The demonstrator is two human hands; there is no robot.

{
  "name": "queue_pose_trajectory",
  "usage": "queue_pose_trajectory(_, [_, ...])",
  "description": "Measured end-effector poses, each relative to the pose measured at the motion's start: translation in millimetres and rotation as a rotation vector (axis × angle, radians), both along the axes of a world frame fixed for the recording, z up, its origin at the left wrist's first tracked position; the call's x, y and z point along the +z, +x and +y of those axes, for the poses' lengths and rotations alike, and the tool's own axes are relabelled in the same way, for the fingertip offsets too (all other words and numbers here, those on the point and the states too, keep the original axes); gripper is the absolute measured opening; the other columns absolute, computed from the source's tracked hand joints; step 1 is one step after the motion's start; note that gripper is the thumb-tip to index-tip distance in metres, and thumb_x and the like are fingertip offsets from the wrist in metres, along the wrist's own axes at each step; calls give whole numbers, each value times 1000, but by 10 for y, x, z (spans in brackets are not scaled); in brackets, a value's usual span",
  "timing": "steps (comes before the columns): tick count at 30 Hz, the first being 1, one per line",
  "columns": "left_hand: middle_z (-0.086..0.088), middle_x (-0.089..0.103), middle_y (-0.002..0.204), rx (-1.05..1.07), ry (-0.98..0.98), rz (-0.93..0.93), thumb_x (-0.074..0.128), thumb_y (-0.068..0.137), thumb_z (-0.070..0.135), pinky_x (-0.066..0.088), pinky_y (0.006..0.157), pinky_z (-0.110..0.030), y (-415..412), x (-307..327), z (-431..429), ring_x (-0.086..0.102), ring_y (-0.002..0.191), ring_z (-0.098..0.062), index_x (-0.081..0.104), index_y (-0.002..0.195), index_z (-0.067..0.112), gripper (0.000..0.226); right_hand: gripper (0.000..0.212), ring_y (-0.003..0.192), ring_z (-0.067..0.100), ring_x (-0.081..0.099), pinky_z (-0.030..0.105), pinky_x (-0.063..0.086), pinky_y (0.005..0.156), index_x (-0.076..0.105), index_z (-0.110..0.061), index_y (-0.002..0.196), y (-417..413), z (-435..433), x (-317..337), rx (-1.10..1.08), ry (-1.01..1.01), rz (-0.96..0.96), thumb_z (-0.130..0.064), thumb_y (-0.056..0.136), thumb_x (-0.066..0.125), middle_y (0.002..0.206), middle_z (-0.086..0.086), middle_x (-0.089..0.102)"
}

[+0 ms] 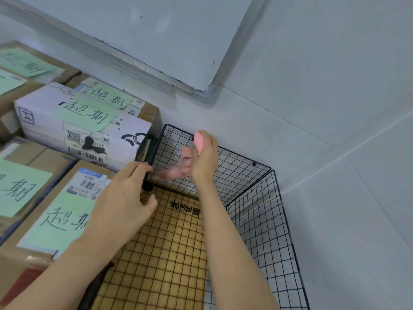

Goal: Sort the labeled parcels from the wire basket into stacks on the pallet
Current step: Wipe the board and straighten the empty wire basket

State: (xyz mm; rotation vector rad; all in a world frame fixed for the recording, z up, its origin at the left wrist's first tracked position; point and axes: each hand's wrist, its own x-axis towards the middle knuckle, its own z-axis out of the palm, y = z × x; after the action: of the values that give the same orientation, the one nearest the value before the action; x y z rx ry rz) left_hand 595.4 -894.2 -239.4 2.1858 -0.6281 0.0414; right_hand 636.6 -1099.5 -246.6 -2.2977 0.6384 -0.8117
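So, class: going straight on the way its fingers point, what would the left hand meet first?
Probably the corner post of the basket, close ahead of the left hand; the white parcel sits behind it, though depth is unclear.

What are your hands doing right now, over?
Left hand on corner of black wire basket, grip unclear. Right hand gripping small pink object. Yellow-brown printed box in basket, untouched. Path clear.

Black wire basket (257, 209) stands just beside stacked parcels (44, 121) bearing green labels
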Motion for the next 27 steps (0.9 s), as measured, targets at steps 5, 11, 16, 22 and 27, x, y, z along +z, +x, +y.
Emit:
queue_pose_trajectory(5, [2,57,114,25,-16,38,73,80,15,43,70,-28,-1,9,5,52,80,-11,52,134,17,58,39,91,-13,56,4,47,67,56,-19,135,-536,-674,0,-106,9,27,-13,96,59,136,-5,48])
queue_pose_trajectory(11, [2,59,117,55,-38,48,70,82,17,42,75,-26,-26,14,0,44,89,-8,51,136,18,57,36,100,14,60,27,61,69,55,-20,130,-638,-905,-28,-312,50,-36,-11,95,59,132,-4,47])
queue_pose_trajectory(16, [0,61,114,36,-34,35,74,78,14,42,74,-28,-8,2,-15,49,86,-10,55,132,15,57,30,90,12,62,12,51,62,55,-30,126,-116,-138,-119,-105,-86,32,-15,101,48,126,-3,56])
queue_pose_trajectory(22, [0,62,116,59,-21,14,74,78,13,41,72,-29,2,11,6,47,84,-9,55,132,17,57,50,115,14,53,26,52,96,51,-15,140,-257,-257,0,67,-181,128,-10,90,49,145,1,44])
queue_pose_trajectory(27, [1,60,119,61,-24,25,71,81,17,49,80,-37,-6,33,12,53,95,-14,53,133,18,56,46,101,20,61,46,59,78,50,-27,133,-788,-1049,-104,-155,-247,169,-15,88,51,133,-6,46])
